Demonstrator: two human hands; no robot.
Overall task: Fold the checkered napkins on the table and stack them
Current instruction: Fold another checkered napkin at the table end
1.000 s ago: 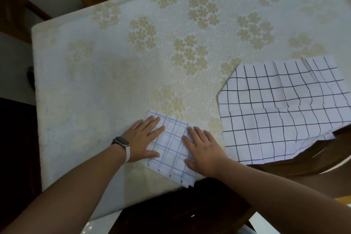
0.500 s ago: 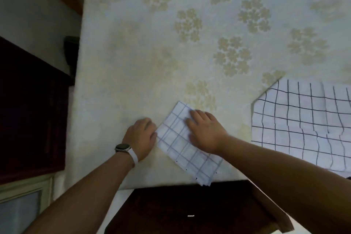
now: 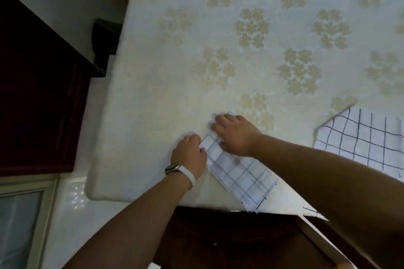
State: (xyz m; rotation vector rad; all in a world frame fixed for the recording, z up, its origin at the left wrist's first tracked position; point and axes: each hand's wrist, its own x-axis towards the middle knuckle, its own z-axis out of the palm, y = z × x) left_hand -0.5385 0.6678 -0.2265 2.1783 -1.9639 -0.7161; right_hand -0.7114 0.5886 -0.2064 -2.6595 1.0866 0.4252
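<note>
Slippage threatens the folded napkin (image 3: 240, 174), lower centre by the table's (image 3: 153, 94) near edge: left hand (image 3: 189, 155) pinches its left border with curled fingers, right hand (image 3: 236, 135) covers its upper end, finger grip too blurred to tell, so an uneven pull could skew the layers.

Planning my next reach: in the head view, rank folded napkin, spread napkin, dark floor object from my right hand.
1. folded napkin, under the right hand.
2. spread napkin, at the right edge.
3. dark floor object, far left, off the table.

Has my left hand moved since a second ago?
Yes. The left hand drew back leftward off the folded napkin to its edge, farther from the flower print beside it.
</note>
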